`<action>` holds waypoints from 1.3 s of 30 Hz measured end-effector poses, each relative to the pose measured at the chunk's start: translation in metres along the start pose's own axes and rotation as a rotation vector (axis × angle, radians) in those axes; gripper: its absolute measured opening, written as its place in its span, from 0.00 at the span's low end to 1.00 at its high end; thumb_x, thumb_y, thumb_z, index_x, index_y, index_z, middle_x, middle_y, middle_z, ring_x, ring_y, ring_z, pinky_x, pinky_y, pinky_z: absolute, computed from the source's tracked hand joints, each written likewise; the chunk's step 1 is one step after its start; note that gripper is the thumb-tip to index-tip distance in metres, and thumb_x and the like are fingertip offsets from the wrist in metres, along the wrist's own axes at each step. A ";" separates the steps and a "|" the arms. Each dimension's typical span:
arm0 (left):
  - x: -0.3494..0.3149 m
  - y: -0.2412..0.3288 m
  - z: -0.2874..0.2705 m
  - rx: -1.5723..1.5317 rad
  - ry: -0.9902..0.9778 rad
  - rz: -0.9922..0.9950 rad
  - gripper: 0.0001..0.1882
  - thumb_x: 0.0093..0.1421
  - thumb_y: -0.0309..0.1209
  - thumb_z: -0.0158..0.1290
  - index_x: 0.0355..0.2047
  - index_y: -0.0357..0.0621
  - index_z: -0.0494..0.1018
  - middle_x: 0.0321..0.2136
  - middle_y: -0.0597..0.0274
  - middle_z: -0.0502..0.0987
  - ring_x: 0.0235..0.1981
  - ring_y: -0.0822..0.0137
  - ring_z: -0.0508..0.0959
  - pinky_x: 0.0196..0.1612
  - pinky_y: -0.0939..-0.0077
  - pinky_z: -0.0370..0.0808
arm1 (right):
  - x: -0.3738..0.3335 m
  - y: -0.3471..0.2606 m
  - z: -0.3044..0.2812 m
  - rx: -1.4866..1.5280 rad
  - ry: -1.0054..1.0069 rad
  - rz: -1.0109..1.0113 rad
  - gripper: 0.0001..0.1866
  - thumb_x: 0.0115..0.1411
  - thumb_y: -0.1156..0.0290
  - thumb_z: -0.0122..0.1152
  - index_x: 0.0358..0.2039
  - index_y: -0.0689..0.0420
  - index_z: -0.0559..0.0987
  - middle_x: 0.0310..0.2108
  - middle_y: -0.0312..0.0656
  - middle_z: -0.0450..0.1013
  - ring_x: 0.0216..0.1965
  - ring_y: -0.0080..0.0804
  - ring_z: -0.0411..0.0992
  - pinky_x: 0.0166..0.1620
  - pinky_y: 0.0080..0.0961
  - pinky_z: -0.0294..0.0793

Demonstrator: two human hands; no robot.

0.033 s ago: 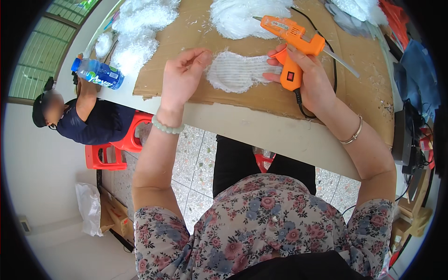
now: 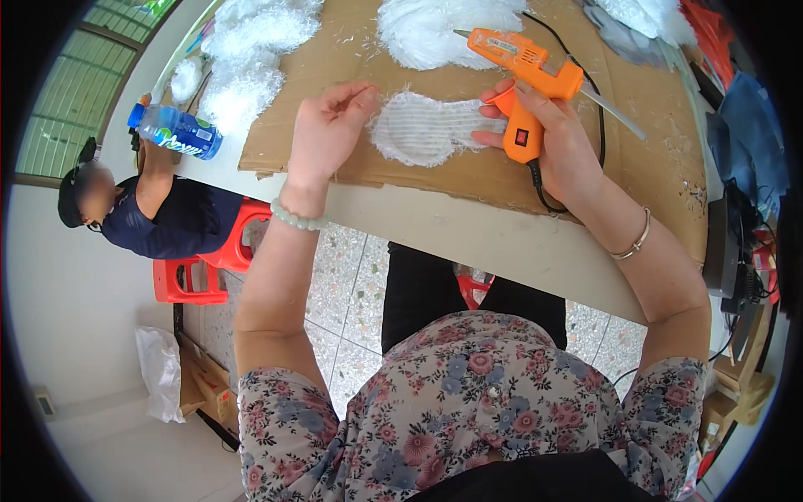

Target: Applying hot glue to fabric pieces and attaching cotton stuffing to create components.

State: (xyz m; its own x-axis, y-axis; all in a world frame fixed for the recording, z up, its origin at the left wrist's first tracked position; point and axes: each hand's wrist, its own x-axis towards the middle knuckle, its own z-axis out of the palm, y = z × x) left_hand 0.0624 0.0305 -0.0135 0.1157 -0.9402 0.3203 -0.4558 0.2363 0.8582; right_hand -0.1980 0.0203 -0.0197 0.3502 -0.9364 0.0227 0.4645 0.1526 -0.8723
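My right hand [image 2: 567,155] is wrapped round the handle of an orange hot glue gun [image 2: 552,79]. The gun's nozzle points to the left, and a pale glue stick [image 2: 617,115] sticks out of its back end. Beneath the fingertips of that hand lies a white fuzzy fabric piece [image 2: 422,130], ribbed and narrowing at the middle. Just left of the piece, my left hand [image 2: 326,134] is raised with thumb and fingers pinched together. Whatever may be between those fingertips is too small to make out.
Brown cardboard [image 2: 326,71] covers the tabletop. More white fluffy pieces [image 2: 447,29] lie at the back, with a heap [image 2: 247,63] at left. A bottle [image 2: 177,132] stands near the left edge, beside a seated person [image 2: 167,209]. The gun's black cord [image 2: 600,125] loops behind my right hand.
My left hand has shifted very slightly up and to the left, still pinched. The glue gun and the fabric piece stay where they were.
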 end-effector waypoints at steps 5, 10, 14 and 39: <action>0.039 -0.015 -0.001 0.238 -0.213 -0.082 0.15 0.54 0.35 0.56 0.37 0.36 0.77 0.25 0.59 0.79 0.27 0.74 0.75 0.33 0.81 0.72 | 0.001 0.002 0.000 0.006 0.000 0.014 0.13 0.64 0.65 0.46 0.44 0.60 0.69 0.40 0.44 0.70 0.42 0.34 0.71 0.44 0.41 0.77; 0.053 0.009 0.013 0.373 -0.419 -0.180 0.13 0.57 0.32 0.56 0.38 0.34 0.76 0.29 0.64 0.78 0.30 0.77 0.74 0.35 0.83 0.71 | -0.001 -0.001 0.001 -0.006 0.024 0.031 0.13 0.64 0.65 0.46 0.44 0.60 0.69 0.40 0.45 0.70 0.41 0.33 0.71 0.44 0.40 0.77; 0.060 0.009 0.013 0.379 -0.534 -0.171 0.11 0.56 0.31 0.56 0.36 0.36 0.77 0.28 0.65 0.78 0.30 0.77 0.74 0.34 0.83 0.72 | -0.004 -0.003 0.004 -0.028 0.024 0.052 0.13 0.64 0.65 0.46 0.44 0.61 0.69 0.40 0.46 0.70 0.41 0.32 0.72 0.45 0.38 0.77; 0.032 0.006 0.007 0.084 -0.289 -0.039 0.11 0.52 0.30 0.59 0.34 0.36 0.77 0.28 0.62 0.78 0.30 0.71 0.75 0.35 0.76 0.73 | -0.008 -0.004 0.003 -0.083 0.032 0.084 0.14 0.64 0.66 0.46 0.45 0.62 0.68 0.39 0.45 0.71 0.39 0.31 0.72 0.47 0.35 0.76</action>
State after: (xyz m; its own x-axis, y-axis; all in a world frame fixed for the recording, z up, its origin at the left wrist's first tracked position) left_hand 0.0570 0.0000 -0.0008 -0.1160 -0.9818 0.1503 -0.5287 0.1891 0.8275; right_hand -0.2001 0.0284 -0.0144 0.3588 -0.9310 -0.0665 0.3655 0.2056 -0.9078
